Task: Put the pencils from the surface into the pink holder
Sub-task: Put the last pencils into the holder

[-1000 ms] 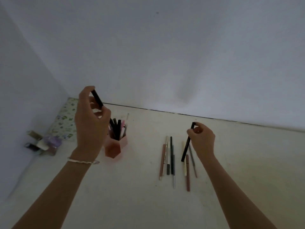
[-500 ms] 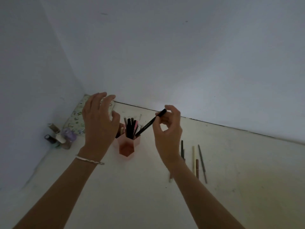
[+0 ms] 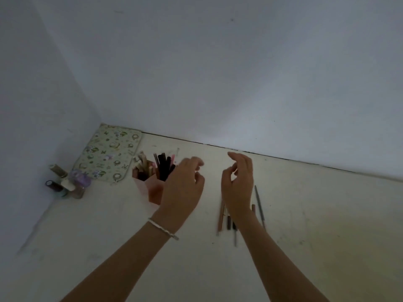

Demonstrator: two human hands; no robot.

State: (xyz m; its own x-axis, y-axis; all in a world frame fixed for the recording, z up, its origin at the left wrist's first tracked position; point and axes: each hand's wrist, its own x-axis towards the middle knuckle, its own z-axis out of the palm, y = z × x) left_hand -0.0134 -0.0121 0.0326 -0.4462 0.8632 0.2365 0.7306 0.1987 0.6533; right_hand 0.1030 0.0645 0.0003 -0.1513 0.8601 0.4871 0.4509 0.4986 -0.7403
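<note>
The pink holder (image 3: 152, 190) stands on the pale surface, filled with several dark and light pencils (image 3: 163, 168). My left hand (image 3: 183, 188) hovers just right of the holder, covering its right side, fingers loosely curled and holding nothing. My right hand (image 3: 238, 184) hangs in the air further right, fingers apart and empty. Several loose pencils (image 3: 227, 221) lie on the surface under my right wrist, partly hidden by it. A grey pencil (image 3: 260, 205) lies just right of the hand.
A flower-patterned pouch (image 3: 109, 153) lies in the back left corner. A cluster of small bottles (image 3: 67, 182) stands by the left wall. Walls close the space at the back and left.
My right hand carried a black pencil to the holder, let it go and has drawn back to the right. My left hand, which dropped its pencil earlier, has shifted right of the holder.
</note>
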